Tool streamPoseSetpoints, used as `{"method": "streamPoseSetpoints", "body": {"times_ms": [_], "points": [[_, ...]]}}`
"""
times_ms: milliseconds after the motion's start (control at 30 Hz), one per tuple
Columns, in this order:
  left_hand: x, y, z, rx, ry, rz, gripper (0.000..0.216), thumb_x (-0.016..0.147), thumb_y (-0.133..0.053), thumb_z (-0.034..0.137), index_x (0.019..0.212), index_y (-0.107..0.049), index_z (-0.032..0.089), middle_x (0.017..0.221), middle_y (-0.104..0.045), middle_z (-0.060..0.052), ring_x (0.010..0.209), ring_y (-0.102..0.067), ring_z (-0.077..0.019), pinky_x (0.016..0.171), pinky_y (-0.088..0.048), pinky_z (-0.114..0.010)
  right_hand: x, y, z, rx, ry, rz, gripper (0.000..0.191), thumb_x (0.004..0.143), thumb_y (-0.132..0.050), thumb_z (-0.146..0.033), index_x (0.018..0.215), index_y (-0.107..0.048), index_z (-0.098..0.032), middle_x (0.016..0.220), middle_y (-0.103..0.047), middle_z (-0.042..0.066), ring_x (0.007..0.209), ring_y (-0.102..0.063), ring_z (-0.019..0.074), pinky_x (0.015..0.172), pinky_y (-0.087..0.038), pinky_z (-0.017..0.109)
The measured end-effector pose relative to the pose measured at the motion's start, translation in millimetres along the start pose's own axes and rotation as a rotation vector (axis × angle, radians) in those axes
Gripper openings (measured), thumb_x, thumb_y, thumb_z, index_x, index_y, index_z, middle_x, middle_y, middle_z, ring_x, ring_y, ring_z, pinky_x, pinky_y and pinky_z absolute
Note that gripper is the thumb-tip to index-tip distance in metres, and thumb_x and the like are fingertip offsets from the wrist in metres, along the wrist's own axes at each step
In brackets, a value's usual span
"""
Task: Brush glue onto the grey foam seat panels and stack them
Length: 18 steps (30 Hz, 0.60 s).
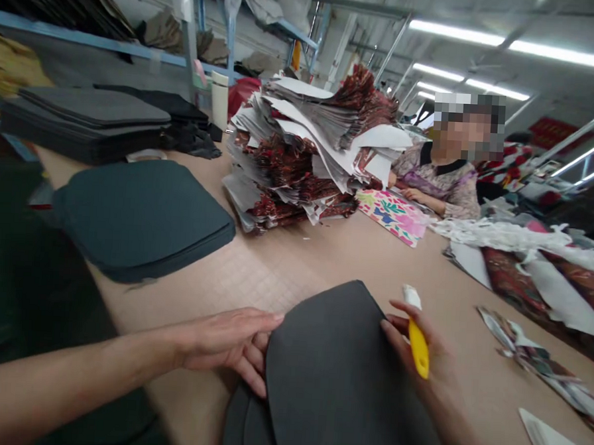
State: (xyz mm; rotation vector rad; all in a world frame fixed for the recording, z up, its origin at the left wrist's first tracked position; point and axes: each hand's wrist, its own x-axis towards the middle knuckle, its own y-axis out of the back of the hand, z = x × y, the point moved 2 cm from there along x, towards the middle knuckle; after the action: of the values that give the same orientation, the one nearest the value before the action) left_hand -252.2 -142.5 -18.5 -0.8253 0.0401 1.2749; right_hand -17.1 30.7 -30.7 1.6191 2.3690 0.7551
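Observation:
A dark grey rounded panel point(334, 370), thin and foam-like, stands tilted up at the table's front. My left hand point(233, 345) holds its left edge, with some fingertips hidden by the panel. At its upper right edge, the thumb and fingers of my right hand point(415, 341) pinch the panel. That same hand also carries a small tool with a yellow handle point(418, 348) and a whitish end; its exact kind is unclear. More dark panels point(247, 422) lie below the raised one, partly covered by it.
A stack of dark panels point(148, 215) lies left, with another grey stack point(88, 115) behind. A tall pile of red-patterned and white sheets point(300, 156) stands mid-table. A person point(436, 180) sits across. Fabric scraps point(534, 354) and rolled patterned cloth point(567, 283) lie right.

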Motion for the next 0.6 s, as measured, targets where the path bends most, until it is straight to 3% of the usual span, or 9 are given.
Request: {"method": "streamPoseSetpoints", "body": {"times_ms": [300,467,600], "points": [[-3,6,-12,0.033,-0.058,0.042,0.042,0.068,-0.064,0.052,0.082,-0.051,0.014,0.072,-0.065,-0.004,0.063,-0.064,-0.0169,0.064,-0.050,-0.032,4,-6,8,-0.103,0.006,-0.022,0.043,0.077,-0.054,-0.049,0.108,-0.050,-0.020,0.079,-0.062,0.003,0.072,-0.058,0.0163,0.064,-0.043,0.026],[3,6,-17,0.316,-0.073,0.152,0.038,0.063,-0.066,0.044,0.079,-0.046,0.016,0.064,-0.062,0.000,0.050,-0.061,-0.0127,0.042,-0.037,-0.016,5,-6,7,-0.061,-0.032,-0.007,0.045,0.075,-0.056,-0.051,0.107,-0.051,-0.021,0.075,-0.063,0.000,0.067,-0.055,0.0145,0.062,-0.040,0.025],[5,0,-13,0.488,-0.138,0.214,0.029,0.068,-0.058,0.042,0.081,-0.050,0.016,0.061,-0.054,0.003,0.048,-0.060,-0.0119,0.036,-0.029,-0.013,7,-7,1,0.027,-0.031,-0.011,0.046,0.073,-0.058,-0.051,0.105,-0.053,-0.018,0.067,-0.061,-0.001,0.059,-0.051,0.0131,0.056,-0.038,0.024]]}}
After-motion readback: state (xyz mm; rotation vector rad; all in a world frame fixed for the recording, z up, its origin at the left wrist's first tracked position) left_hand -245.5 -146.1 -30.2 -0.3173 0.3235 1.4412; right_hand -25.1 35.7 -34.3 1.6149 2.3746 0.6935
